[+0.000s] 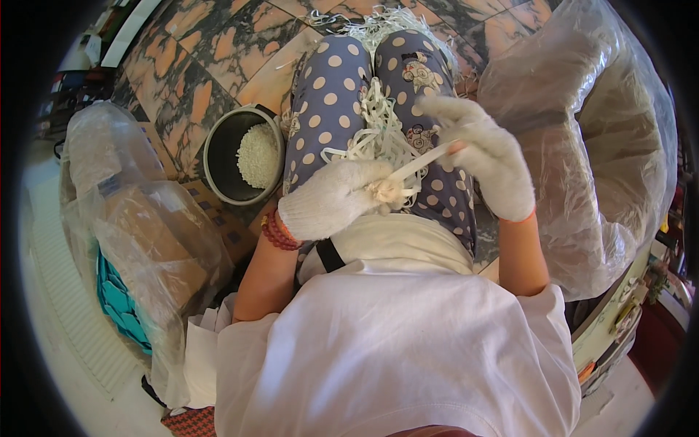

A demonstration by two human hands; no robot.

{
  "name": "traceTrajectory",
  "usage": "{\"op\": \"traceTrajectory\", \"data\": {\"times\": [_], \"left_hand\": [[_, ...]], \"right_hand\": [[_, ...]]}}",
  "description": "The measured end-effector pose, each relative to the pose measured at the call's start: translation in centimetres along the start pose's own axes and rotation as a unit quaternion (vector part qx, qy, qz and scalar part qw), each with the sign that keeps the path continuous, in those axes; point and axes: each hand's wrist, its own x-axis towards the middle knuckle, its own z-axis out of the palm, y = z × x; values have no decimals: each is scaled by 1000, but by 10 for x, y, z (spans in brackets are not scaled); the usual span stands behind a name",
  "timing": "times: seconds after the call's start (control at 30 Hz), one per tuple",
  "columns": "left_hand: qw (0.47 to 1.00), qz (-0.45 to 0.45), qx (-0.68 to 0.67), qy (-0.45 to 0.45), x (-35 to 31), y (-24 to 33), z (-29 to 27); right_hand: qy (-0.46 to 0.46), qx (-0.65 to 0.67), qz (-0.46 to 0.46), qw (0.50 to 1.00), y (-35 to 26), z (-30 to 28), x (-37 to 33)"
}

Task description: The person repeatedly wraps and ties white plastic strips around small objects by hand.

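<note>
Both my hands wear white knitted gloves. My left hand (331, 198) is closed above my lap, gripping a small cream-white bundle (387, 191) at its fingertips. From this bundle a flat white strip (422, 162) runs slanting up to my right hand (489, 164). The right thumb and a finger pinch the strip's far end, and a bare fingertip shows through the glove there. Tangled white strips (380, 120) lie between my thighs, close beyond the left hand. More loose strips (386, 28) are heaped past my knees.
A round dark bucket (210, 164) holding small white pieces (258, 156) stands left of my leg. Further left, clear plastic (109, 146) covers a brown box (156, 240) beside teal pieces (120, 298). A large, open translucent bag (535, 95) stands at the right. Tiles (255, 51) cover the floor.
</note>
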Motion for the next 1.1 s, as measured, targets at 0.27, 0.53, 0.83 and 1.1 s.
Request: {"op": "traceTrajectory", "data": {"times": [0.27, 0.53, 0.83, 1.1], "left_hand": [[985, 154, 68, -30, 4, 9, 23], [986, 19, -75, -149, -25, -16, 19], [981, -8, -8, -193, -31, -29, 4], [981, 55, -53, -180, -50, -39, -29]], "right_hand": [[76, 488, 86, 865, -25, 9, -5], [437, 316, -21, 842, -43, -148, -3], [264, 441, -53, 856, -38, -360, -48], [325, -751, 375, 435, -69, -579, -161]]}}
